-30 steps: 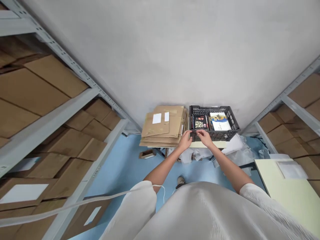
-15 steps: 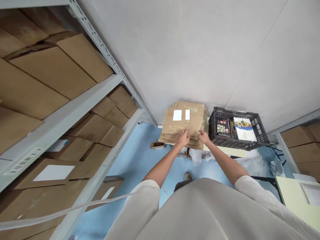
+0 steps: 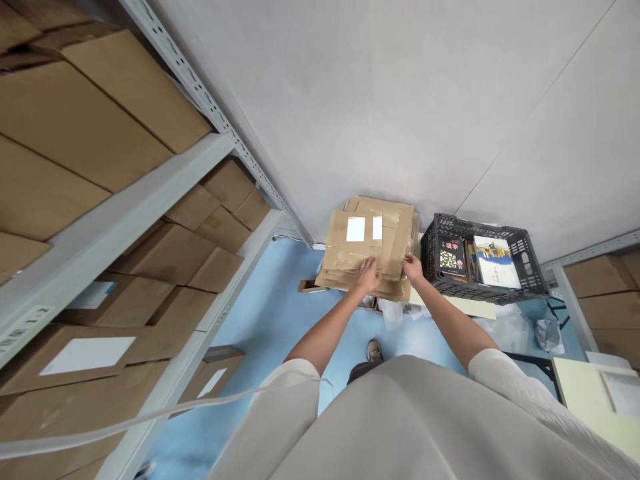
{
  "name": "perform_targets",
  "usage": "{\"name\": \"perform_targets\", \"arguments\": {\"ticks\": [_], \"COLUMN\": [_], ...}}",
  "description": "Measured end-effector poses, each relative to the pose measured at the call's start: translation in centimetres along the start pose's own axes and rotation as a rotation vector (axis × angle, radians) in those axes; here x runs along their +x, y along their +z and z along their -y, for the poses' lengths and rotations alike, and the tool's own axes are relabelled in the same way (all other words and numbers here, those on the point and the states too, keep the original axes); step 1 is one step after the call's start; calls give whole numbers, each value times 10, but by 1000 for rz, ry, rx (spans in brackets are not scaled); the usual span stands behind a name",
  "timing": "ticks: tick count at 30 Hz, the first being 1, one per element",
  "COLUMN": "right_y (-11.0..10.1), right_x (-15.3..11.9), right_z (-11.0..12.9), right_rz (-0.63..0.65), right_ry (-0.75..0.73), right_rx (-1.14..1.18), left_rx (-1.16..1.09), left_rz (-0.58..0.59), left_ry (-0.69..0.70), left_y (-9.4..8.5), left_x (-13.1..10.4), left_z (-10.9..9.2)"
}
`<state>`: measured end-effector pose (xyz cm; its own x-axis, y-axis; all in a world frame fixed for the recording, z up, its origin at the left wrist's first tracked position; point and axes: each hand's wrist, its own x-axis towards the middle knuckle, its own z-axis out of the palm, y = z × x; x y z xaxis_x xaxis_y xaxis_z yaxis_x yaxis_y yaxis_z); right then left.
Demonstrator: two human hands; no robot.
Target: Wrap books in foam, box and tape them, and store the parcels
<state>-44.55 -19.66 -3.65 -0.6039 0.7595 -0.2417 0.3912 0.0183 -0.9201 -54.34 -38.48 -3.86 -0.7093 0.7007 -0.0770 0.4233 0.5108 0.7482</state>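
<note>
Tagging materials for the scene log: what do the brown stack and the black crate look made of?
Brown stack: probably cardboard, matte, judging by its flat layers and crease lines.
Black crate: likely moulded plastic, low sheen; the regular perforations suggest it. Exact plastic can't be told.

Light: diffuse, fairly bright; grey wall (image 3: 380, 100) evenly lit. Shadows: soft on blue floor (image 3: 260, 320), deep inside left shelving (image 3: 150, 201). Glare: white label (image 3: 355, 229) on cardboard stack (image 3: 365, 249) washed out. Distortion: wide-angle, edges stretched. Blur: shelf lettering (image 3: 24, 327) smeared, legible only in part.
</note>
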Motion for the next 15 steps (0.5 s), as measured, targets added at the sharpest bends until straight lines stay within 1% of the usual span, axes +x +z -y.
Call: {"name": "perform_targets", "arguments": {"ticks": [1,3,6,9,12,14,15], "right_y": [1,3,4,3,3,6,9], "right_x": [0,-1,-5,-10,-15,-15,-15], "right_z": [4,12,20,23,26,28,29], "right_rz": [-2,19,30,29,-16,-33,-15], "right_ry": [0,-50,-119,-131,-134,-136,-138], "right_rx": [2,-8,-100,-251,-408,-439,-417], "left_rx": [6,23,84,165,230,257,262], "left_rz": [2,9,40,76,108,125,130], "left_ry": [0,5,31,27,8,7,6], "left_y": [-1,-3,-5,-6,-8,-8,-8], "left_x": [0,0,1,0,-2,-3,-3], "left_z": [0,1,3,2,-1,-3,-4]}}
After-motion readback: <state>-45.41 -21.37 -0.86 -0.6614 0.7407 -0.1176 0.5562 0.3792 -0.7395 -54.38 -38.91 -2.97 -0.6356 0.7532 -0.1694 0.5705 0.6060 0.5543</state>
